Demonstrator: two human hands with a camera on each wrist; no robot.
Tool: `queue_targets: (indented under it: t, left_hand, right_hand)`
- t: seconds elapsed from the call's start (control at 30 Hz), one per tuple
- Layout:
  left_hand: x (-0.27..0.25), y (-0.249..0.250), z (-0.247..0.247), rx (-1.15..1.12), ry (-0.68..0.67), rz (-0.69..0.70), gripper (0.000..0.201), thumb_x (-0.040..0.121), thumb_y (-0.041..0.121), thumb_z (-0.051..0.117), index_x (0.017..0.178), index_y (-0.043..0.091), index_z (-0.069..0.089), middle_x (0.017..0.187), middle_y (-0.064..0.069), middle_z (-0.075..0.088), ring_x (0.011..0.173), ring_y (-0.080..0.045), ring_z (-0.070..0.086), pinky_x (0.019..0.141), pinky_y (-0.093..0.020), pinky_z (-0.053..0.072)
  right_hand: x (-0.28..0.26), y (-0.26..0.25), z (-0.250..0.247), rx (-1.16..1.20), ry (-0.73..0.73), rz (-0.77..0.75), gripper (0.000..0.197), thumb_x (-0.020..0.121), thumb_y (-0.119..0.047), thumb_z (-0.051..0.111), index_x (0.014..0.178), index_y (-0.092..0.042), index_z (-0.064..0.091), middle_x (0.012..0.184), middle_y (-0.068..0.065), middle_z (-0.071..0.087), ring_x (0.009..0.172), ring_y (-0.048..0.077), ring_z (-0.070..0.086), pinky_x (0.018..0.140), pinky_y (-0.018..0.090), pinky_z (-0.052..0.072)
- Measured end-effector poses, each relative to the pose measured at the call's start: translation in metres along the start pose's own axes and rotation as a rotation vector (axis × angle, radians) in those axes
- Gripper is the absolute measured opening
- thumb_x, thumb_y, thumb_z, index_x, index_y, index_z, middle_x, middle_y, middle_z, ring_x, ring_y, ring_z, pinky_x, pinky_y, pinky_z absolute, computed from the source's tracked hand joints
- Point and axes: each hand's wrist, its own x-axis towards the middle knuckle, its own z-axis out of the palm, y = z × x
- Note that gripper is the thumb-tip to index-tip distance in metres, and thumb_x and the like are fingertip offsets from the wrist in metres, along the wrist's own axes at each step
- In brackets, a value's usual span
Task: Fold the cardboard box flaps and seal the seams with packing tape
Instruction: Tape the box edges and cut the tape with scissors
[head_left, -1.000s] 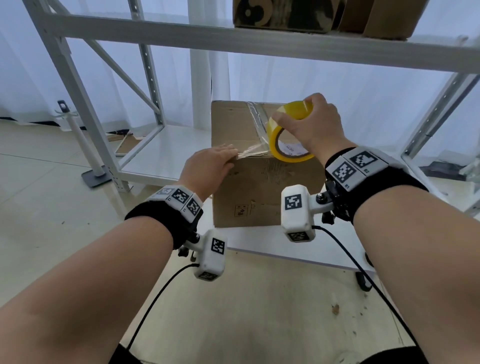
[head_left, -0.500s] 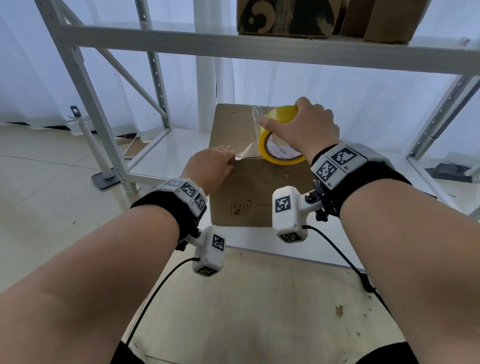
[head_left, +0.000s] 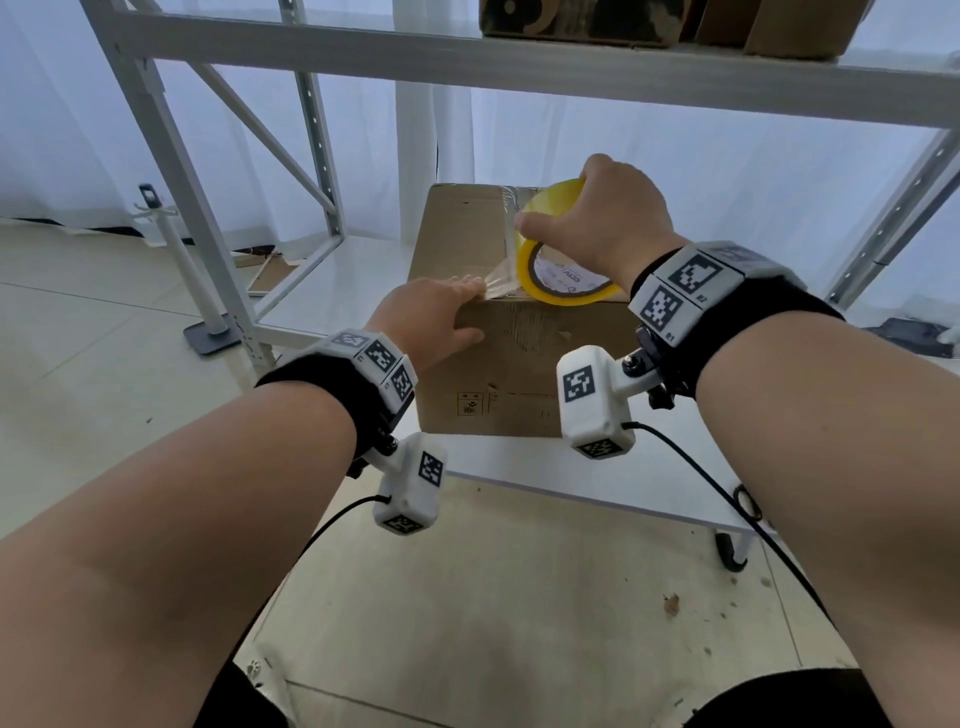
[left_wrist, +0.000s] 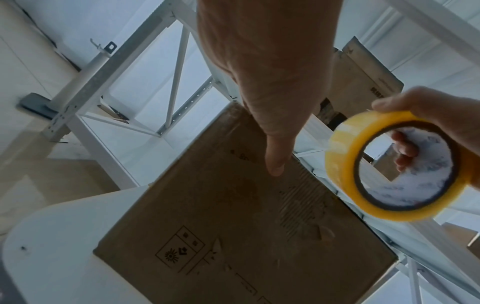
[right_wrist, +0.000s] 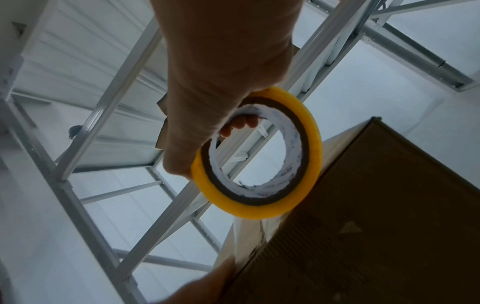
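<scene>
One cardboard box (head_left: 498, 332) standing closed on the lower white shelf (head_left: 649, 473), set toward its front edge, one printed handling mark low on the near face. One roll of yellow packing tape (head_left: 558, 244) gripped by the right hand (head_left: 605, 218): thumb on the outer rim, fingers curled through the core (fingertips (left_wrist: 403, 152) visible inside the ring from the left wrist view), roll held just above the box's top near the front edge. One clear strip of tape (head_left: 501, 278) stretched from the roll down to the top front edge of the box, pinned there by the left hand (head_left: 431, 322), fingers straight and flat on the box top, thumb (left_wrist: 275, 162) pressed against the front face, nothing grasped. More clear tape already lying along the top centre seam toward the far edge. Two wrist cameras below the forearms, one per arm, each with a black cable. Two further boxes (head_left: 587, 21) partly visible on the upper shelf, one dark-printed, one plain brown. One white stand (head_left: 182, 265) on the floor, left of the rack.
</scene>
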Motion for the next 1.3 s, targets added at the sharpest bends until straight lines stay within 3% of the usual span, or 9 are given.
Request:
queue_targets:
  t: [0.2,0.37,0.5,0.6,0.77,0.87,0.93,1.2,1.3]
  left_hand:
    - [0.001,0.000,-0.001,-0.034,0.012,-0.006,0.051,0.093,0.037,0.055,0.141,0.025,0.044,0.140,0.005,0.050,0.121,-0.019,0.052,0.099,-0.032,0.038]
    - [0.001,0.003,0.001,-0.018,-0.018,0.004,0.058,0.093,0.035,0.056,0.146,0.025,0.035,0.150,0.006,0.036,0.133,-0.017,0.040,0.108,-0.033,0.031]
    - [0.005,0.011,0.004,0.089,-0.055,-0.007,0.064,0.093,0.040,0.053,0.149,0.027,0.024,0.154,0.008,0.027,0.138,-0.017,0.033,0.108,-0.037,0.032]
    - [0.013,0.028,0.005,0.158,-0.094,-0.011,0.062,0.095,0.043,0.048,0.149,0.032,0.020,0.155,0.012,0.024,0.138,-0.029,0.032,0.108,-0.045,0.035]
    - [0.018,0.038,0.003,0.165,-0.163,-0.021,0.061,0.096,0.049,0.041,0.149,0.035,0.016,0.157,0.010,0.019,0.141,-0.035,0.024,0.111,-0.050,0.024]
    - [0.012,0.024,0.002,0.089,-0.134,-0.012,0.058,0.097,0.043,0.041,0.149,0.024,0.025,0.156,0.003,0.024,0.142,-0.025,0.025,0.114,-0.042,0.022]
    - [0.004,0.011,-0.002,0.050,-0.085,-0.038,0.054,0.097,0.041,0.043,0.145,0.018,0.035,0.152,0.000,0.032,0.137,-0.022,0.034,0.110,-0.040,0.029]
    - [-0.001,-0.003,-0.005,0.116,-0.027,-0.046,0.043,0.094,0.040,0.050,0.126,0.011,0.051,0.131,-0.003,0.053,0.114,-0.022,0.053,0.093,-0.037,0.045]
    - [0.011,0.012,-0.001,0.078,-0.012,0.053,0.044,0.095,0.032,0.052,0.135,0.014,0.046,0.141,-0.003,0.046,0.130,-0.020,0.042,0.107,-0.035,0.032]
  right_hand:
    - [-0.003,0.022,-0.010,-0.134,-0.049,0.028,0.073,0.073,-0.063,0.063,0.115,-0.005,0.053,0.103,0.010,0.058,0.104,0.032,0.054,0.076,0.037,0.042]
    - [-0.003,0.017,-0.009,-0.194,-0.092,0.050,0.076,0.075,-0.064,0.058,0.131,-0.014,0.046,0.128,0.013,0.050,0.122,0.033,0.042,0.095,0.046,0.038]
    - [-0.001,0.018,-0.010,-0.140,-0.152,0.088,0.079,0.075,-0.063,0.061,0.135,-0.016,0.042,0.133,0.013,0.044,0.126,0.033,0.037,0.093,0.046,0.040]
    - [-0.003,0.013,-0.008,-0.196,-0.152,0.054,0.080,0.075,-0.064,0.061,0.136,-0.016,0.042,0.131,0.013,0.046,0.125,0.033,0.037,0.091,0.044,0.041]
    - [-0.005,0.005,-0.004,-0.286,-0.149,0.021,0.080,0.075,-0.064,0.060,0.136,-0.015,0.041,0.131,0.012,0.044,0.126,0.034,0.035,0.090,0.046,0.041]
    - [-0.005,0.005,-0.005,-0.298,-0.165,0.021,0.081,0.075,-0.065,0.059,0.136,-0.016,0.041,0.130,0.012,0.044,0.126,0.033,0.035,0.090,0.045,0.041]
    - [-0.005,0.003,-0.005,-0.299,-0.171,0.028,0.081,0.075,-0.066,0.060,0.136,-0.016,0.041,0.130,0.012,0.045,0.126,0.033,0.035,0.090,0.046,0.042]
    - [-0.004,0.006,-0.011,-0.255,-0.217,0.015,0.075,0.082,-0.064,0.053,0.137,-0.016,0.039,0.133,0.013,0.044,0.127,0.033,0.034,0.093,0.047,0.039]
    - [-0.003,0.014,-0.018,-0.120,-0.229,0.035,0.057,0.092,-0.052,0.039,0.135,-0.015,0.038,0.133,0.013,0.044,0.125,0.032,0.037,0.094,0.047,0.036]
